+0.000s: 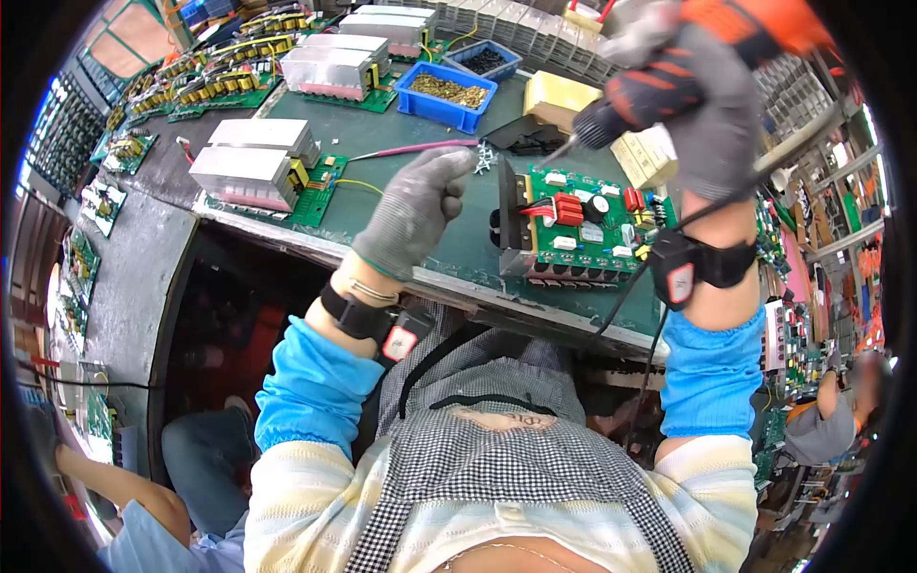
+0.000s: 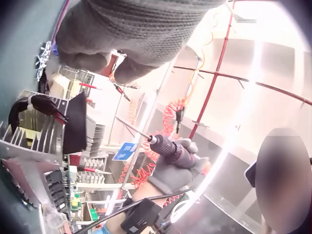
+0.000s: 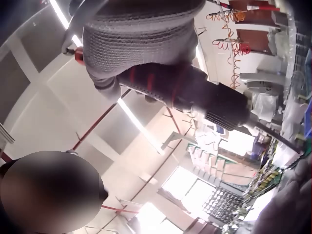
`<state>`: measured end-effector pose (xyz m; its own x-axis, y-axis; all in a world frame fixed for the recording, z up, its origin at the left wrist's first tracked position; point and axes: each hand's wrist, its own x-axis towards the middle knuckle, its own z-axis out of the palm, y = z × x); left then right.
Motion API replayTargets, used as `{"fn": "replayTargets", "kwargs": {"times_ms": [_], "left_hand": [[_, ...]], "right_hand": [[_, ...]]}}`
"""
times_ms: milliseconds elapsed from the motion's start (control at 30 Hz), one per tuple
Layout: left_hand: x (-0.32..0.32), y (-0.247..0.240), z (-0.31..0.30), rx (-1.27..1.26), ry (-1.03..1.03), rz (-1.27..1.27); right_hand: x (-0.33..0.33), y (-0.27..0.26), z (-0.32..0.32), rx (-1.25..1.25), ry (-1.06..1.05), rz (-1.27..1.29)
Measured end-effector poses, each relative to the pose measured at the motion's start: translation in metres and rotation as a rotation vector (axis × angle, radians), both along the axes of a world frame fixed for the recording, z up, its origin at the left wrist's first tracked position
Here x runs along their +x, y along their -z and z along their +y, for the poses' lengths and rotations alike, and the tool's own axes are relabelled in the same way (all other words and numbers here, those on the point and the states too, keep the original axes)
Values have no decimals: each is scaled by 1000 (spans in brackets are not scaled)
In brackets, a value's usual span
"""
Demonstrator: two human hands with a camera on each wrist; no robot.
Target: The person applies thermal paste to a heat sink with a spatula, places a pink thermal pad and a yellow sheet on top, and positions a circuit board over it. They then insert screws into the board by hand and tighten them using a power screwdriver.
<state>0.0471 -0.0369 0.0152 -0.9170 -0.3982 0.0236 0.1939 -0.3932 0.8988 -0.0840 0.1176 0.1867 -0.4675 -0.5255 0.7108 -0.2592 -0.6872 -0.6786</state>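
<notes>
My gloved right hand (image 1: 718,129) grips a black-and-orange power drill (image 1: 650,95) from above. The long bit (image 2: 132,127) points down to the left, its tip near the back left of a green circuit board (image 1: 592,224). That board carries red parts, a black round part and a dark metal heat sink (image 1: 517,224) along its left side. My gloved left hand (image 1: 411,212) hovers left of the board with its fingers curled. Nothing shows between its fingers, and its palm is hidden. A small pile of silvery screws (image 1: 484,159) lies just beyond its fingertips.
Behind are a blue tray (image 1: 447,116) of brass-coloured pieces, a tray of dark pieces (image 1: 483,61) and a yellow box (image 1: 559,99). A pink-handled tool (image 1: 413,149) lies beyond my left hand. Another heat-sink board (image 1: 253,167) stands left. A black cable (image 1: 623,296) hangs by my right arm.
</notes>
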Motion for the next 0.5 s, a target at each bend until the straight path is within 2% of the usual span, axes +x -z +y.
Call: {"fn": "replayTargets", "kwargs": {"times_ms": [33,133,200,300,333,433,500], "left_hand": [[4,-5,-2,241,28,36],[24,-26,14,-47,88,33],[30,-40,28,-234,102,7],[35,-45,38,-293,156,-37],[35,-42,40,-235,197,-11],[41,-48,44,-373,198,-77],[43,-43,45,-378,162,-85]], "right_hand": [[2,-5,3,-101,-27,17],[25,-2,14,-230,-83,-8],[35,7,22,-209,-46,-90],[48,20,24,-188,6,-130],[45,25,26,-193,16,-102],[41,22,38,-161,-99,-102],[14,25,53,-65,-159,17]]}}
